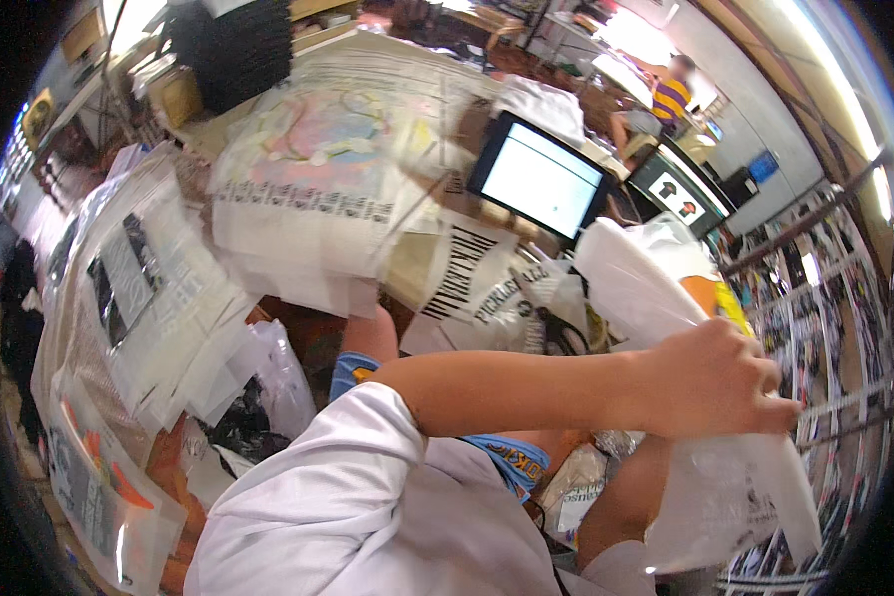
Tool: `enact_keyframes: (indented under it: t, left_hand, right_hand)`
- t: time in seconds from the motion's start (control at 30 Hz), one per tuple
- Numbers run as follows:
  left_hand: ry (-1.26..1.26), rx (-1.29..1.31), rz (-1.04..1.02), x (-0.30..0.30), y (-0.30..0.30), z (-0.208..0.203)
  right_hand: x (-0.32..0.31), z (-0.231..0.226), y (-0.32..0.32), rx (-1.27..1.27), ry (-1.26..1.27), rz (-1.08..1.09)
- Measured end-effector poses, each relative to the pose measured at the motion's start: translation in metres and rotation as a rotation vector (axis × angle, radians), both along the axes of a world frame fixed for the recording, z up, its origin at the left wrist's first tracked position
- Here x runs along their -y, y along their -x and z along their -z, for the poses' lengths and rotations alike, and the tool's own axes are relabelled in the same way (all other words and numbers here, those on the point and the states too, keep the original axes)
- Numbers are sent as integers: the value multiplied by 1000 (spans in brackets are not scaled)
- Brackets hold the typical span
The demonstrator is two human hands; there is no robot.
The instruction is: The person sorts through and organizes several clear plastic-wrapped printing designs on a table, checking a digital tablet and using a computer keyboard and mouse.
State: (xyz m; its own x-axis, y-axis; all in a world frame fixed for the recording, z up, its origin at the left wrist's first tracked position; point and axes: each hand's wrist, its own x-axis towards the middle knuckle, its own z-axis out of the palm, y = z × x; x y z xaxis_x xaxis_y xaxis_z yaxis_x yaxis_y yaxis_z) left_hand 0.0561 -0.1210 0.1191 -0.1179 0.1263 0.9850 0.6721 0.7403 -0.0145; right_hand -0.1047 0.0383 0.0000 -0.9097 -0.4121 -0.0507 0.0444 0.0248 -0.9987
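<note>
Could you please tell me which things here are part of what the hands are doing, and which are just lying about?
In hand:
- left hand, closed on the clear plastic bag
- right hand, hidden behind that bag

Lying about:
- lit screen
- printed bags stack
- scissors
</note>
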Motion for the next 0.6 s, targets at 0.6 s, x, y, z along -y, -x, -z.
enact_keyframes:
  t: [0.6]
  left_hand:
    - [89,-269,-614,309,-87,-113]
  right_hand:
    - [508,-201,-84,112,443,-811]
